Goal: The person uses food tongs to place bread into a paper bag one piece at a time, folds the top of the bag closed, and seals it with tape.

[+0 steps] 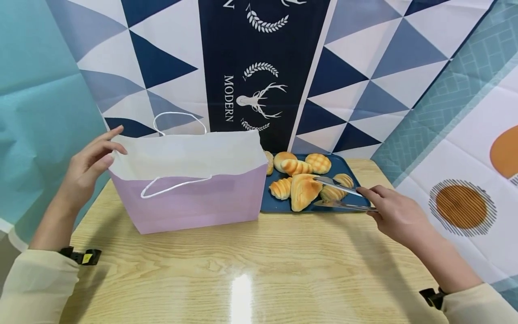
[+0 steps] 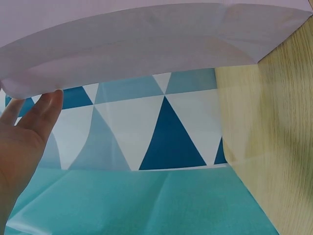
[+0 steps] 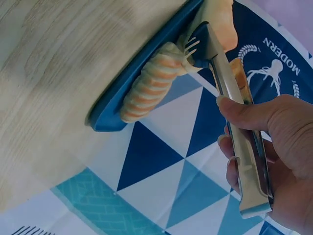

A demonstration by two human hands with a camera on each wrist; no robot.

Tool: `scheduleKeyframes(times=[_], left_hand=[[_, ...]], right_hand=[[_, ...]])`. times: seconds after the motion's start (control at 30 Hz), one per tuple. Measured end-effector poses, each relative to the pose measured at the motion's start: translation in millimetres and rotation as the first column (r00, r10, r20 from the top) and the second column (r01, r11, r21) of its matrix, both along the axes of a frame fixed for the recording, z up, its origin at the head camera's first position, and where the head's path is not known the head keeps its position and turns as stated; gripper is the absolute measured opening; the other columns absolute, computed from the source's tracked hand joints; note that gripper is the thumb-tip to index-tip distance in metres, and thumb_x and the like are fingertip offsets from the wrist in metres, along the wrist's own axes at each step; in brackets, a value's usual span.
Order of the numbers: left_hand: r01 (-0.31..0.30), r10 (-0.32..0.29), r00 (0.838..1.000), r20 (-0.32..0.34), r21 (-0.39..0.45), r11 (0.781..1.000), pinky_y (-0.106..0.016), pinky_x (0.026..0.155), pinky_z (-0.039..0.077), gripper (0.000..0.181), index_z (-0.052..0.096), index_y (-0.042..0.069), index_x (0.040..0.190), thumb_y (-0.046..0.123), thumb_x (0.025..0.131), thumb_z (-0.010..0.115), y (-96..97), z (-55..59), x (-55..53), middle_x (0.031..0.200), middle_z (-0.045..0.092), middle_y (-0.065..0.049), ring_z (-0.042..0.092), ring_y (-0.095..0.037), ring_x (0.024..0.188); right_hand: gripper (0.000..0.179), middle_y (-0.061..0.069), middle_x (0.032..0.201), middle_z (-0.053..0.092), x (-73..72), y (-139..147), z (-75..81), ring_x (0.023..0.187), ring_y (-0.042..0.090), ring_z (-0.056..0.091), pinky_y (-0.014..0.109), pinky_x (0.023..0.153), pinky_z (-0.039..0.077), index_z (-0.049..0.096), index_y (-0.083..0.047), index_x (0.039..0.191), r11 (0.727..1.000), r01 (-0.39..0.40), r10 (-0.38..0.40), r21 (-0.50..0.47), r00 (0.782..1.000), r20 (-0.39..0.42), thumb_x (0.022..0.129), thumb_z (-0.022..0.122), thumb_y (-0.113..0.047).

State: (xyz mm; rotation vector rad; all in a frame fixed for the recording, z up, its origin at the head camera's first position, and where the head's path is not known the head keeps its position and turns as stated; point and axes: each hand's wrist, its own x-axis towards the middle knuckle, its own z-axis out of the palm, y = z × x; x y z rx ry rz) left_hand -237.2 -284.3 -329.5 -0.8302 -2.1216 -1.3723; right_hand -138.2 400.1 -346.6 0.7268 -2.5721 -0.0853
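A lilac paper bag (image 1: 198, 202) with a white inside and white cord handles stands upright on the table. My left hand (image 1: 89, 162) pinches its left rim, thumb and fingers at the paper edge. On the right, my right hand (image 1: 398, 218) grips metal tongs (image 3: 234, 127) between thumb and fingers. The tongs' arms are spread, their tips over a blue tray (image 1: 277, 206) of bread. One tip overlaps a triangular golden bread (image 1: 303, 193) in the head view. A striped roll (image 3: 150, 83) lies close beside the tips, partly behind the tongs.
Further back on the tray are a round bun (image 1: 285, 158), a crisscross-topped bun (image 1: 318, 163) and a twisted roll (image 1: 296, 167). Another ridged roll (image 1: 281, 188) lies close to the bag. Patterned cloth (image 1: 259, 99) hangs behind the wooden table (image 1: 194, 270).
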Motion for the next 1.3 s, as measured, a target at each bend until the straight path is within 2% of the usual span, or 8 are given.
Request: scheduleKeyframes(times=[0.5,0.7,0.9,1.1,1.3], left_hand=[[-0.011,0.011,0.999,0.037,-0.001,1.000,-0.023,0.113,0.030,0.026,0.066,-0.007,0.114,0.004,0.103,0.045,0.9,3.5,4.2,0.166,0.044,-0.005,0.035,-0.019,0.154],[-0.009,0.009,0.999,0.032,-0.004,1.000,-0.021,0.111,0.032,0.026,0.066,-0.008,0.114,0.004,0.103,0.045,1.9,3.1,4.4,0.166,0.044,-0.005,0.035,-0.019,0.154],[-0.003,0.003,1.000,0.028,-0.005,1.000,-0.019,0.109,0.034,0.026,0.066,-0.007,0.114,0.003,0.104,0.044,2.4,0.9,4.5,0.165,0.044,-0.005,0.036,-0.018,0.153],[0.003,-0.003,1.000,0.017,-0.005,1.000,-0.021,0.110,0.033,0.026,0.066,-0.008,0.114,0.003,0.104,0.044,2.7,-0.3,3.0,0.165,0.044,-0.006,0.035,-0.020,0.154],[0.002,-0.001,1.000,0.015,-0.002,1.000,-0.022,0.111,0.032,0.027,0.066,-0.008,0.114,0.003,0.104,0.044,1.9,0.2,2.1,0.165,0.044,-0.007,0.035,-0.020,0.154]], right_hand=[[0.065,0.014,0.107,0.067,-18.3,-4.1,-7.7,0.075,0.023,0.059,0.039,0.056,0.045,0.064,0.000,0.137,0.998,0.058,-0.058,0.003,0.995,0.086,0.076,0.086,0.003],[0.062,0.014,0.103,0.066,-25.4,-5.9,-3.8,0.072,0.021,0.057,0.037,0.054,0.044,0.067,0.001,0.134,0.998,0.049,-0.052,0.027,0.994,0.097,0.076,0.088,0.002],[0.058,0.015,0.104,0.066,-32.8,-9.3,1.0,0.073,0.022,0.057,0.039,0.057,0.044,0.068,0.000,0.135,0.996,0.064,-0.072,0.061,0.988,0.140,0.079,0.083,0.004],[0.056,0.016,0.099,0.065,-34.8,-12.8,0.4,0.068,0.022,0.054,0.037,0.055,0.040,0.069,0.001,0.133,0.995,0.043,-0.053,0.088,0.992,0.112,0.079,0.081,0.006],[0.057,0.016,0.100,0.068,-36.9,-15.7,2.0,0.071,0.025,0.059,0.037,0.053,0.041,0.068,0.001,0.135,0.993,0.046,-0.058,0.107,0.992,0.114,0.080,0.082,0.005]])
